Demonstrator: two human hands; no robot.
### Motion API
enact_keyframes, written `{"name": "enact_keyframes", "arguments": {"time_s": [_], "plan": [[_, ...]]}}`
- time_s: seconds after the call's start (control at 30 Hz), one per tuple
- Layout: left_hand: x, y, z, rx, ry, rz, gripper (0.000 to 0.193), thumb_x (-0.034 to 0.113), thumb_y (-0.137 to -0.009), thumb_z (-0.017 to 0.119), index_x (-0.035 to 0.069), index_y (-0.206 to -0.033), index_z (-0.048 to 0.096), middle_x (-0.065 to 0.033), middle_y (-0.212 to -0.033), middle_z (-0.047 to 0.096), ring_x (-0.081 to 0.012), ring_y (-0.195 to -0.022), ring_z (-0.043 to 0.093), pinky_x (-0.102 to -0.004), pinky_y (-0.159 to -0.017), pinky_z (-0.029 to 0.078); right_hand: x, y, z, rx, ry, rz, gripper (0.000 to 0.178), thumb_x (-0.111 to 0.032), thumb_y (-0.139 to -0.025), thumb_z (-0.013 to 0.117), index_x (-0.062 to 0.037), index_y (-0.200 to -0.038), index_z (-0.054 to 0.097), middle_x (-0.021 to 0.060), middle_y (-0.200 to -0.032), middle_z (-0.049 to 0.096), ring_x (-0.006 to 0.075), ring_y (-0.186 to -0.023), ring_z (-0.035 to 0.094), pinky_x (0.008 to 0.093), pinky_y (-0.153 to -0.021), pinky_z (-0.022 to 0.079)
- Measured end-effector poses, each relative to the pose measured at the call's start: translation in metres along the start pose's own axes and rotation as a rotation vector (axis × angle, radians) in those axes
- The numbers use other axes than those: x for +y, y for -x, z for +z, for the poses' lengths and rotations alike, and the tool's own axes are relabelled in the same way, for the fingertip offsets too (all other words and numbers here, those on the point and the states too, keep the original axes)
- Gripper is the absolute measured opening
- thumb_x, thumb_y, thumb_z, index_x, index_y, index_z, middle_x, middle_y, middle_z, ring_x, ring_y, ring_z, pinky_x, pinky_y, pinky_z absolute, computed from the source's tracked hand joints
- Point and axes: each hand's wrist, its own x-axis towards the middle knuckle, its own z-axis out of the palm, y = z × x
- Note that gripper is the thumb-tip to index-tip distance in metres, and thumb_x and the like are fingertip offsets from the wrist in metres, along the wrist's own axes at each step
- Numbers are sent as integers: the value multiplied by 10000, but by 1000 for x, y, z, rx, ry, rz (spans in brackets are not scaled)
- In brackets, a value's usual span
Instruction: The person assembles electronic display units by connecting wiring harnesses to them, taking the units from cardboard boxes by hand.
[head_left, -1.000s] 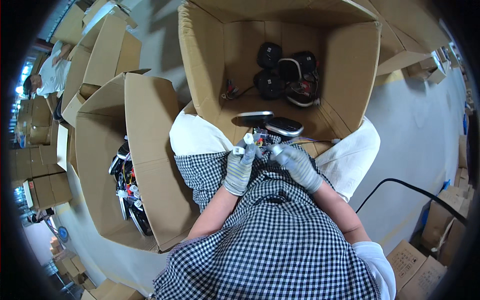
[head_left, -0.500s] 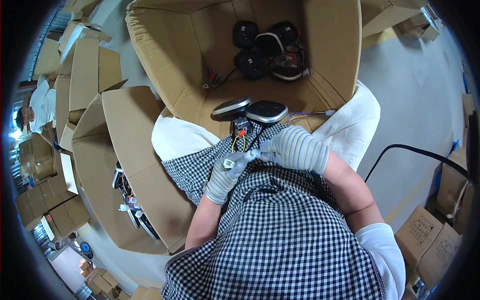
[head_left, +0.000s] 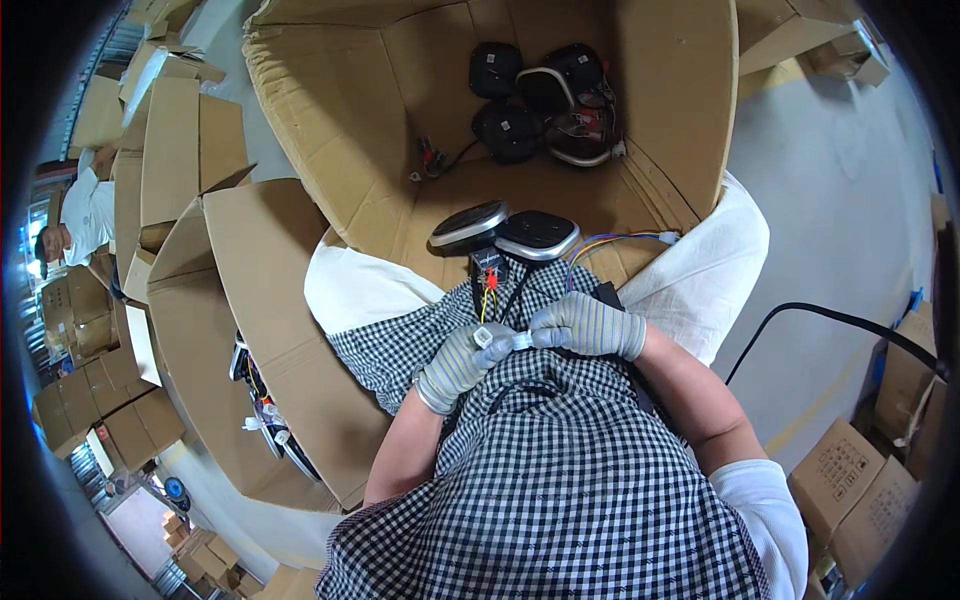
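Observation:
Both my hands wear striped work gloves and meet above my checked apron. My left hand (head_left: 458,368) is closed on a white plastic connector (head_left: 483,337), whose square end shows above its fingers. Between the two hands sits a second white connector (head_left: 522,341), pinched by my right hand (head_left: 590,328); whether the left fingers also grip it, I cannot tell. Past them, two black devices with silver rims, a tilted one (head_left: 468,228) and a flatter one (head_left: 538,236), rest at the box edge. Yellow and red wires (head_left: 489,292) run down from a small black module (head_left: 487,262).
A large open carton (head_left: 330,130) ahead holds several similar black devices (head_left: 507,131). Another open carton (head_left: 290,300) at my left contains more with wires. A black cable or strap (head_left: 800,308) arches at the right. Stacked cartons (head_left: 845,480) and a person (head_left: 85,215) are farther off.
My right hand has come down and slightly toward me, its fingers now curled at the connector. The left hand has moved slightly, and the view has shifted a little.

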Motion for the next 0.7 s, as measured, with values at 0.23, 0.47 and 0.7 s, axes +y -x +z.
{"name": "enact_keyframes", "arguments": {"time_s": [0.23, 0.47, 0.7], "plan": [[2, -3, -1, -26, 23, 18, 252, 261, -879, 647, 24, -963, 665, 16, -773, 614, -56, -710, 525, -212, -660, 443, -3, -1, -5, -65, -50, 64, 304, -332, -912, 509, -54, -831, 602, 125, -682, 573, 278, -639, 573, 387, -621, 446], [-3, -5, -3, -59, 29, -77, 210, 242, -869, 658, 43, -940, 658, 40, -800, 596, -53, -719, 499, -213, -666, 430, -1, 1, 0, -35, 21, 104, 266, -296, -908, 511, -54, -841, 599, 137, -701, 577, 287, -664, 584, 382, -630, 447], [-9, -7, -3, -88, -121, 50, 268, 283, -882, 630, 28, -960, 650, -14, -849, 641, -107, -796, 569, -262, -741, 469, -7, 6, 5, -10, 67, 168, 225, -262, -895, 533, -56, -879, 621, 138, -722, 589, 290, -691, 595, 368, -656, 465]]}}
